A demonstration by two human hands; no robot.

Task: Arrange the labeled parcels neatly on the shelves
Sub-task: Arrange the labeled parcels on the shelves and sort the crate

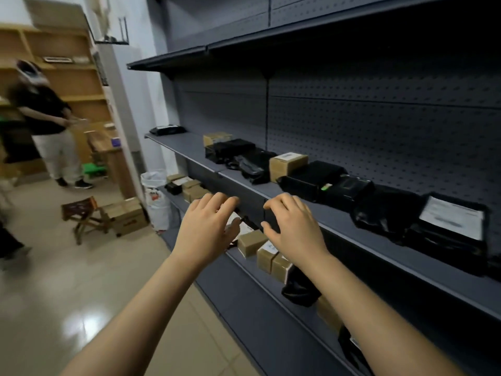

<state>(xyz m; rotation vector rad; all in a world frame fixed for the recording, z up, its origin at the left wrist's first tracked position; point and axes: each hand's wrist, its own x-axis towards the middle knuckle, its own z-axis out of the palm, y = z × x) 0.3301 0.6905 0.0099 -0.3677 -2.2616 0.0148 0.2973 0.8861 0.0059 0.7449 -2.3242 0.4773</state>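
Observation:
A dark grey shelf unit fills the right side. Its middle shelf (333, 221) carries black bag parcels (314, 180), a brown box parcel (287, 164) with a white label, and a black parcel with a large white label (452, 221). On the lower shelf (244, 260) lie small brown boxes (250, 241) and a black bag (298, 290). My left hand (208, 226) and my right hand (292, 226) hover side by side above the lower shelf's parcels, fingers loosely spread, holding nothing.
Another person (46, 123) stands at the far left by wooden shelving (76, 77). On the tiled floor stand a small wooden stool (81, 215), a cardboard box (126, 215) and a white sack (157, 196) near the shelf's end.

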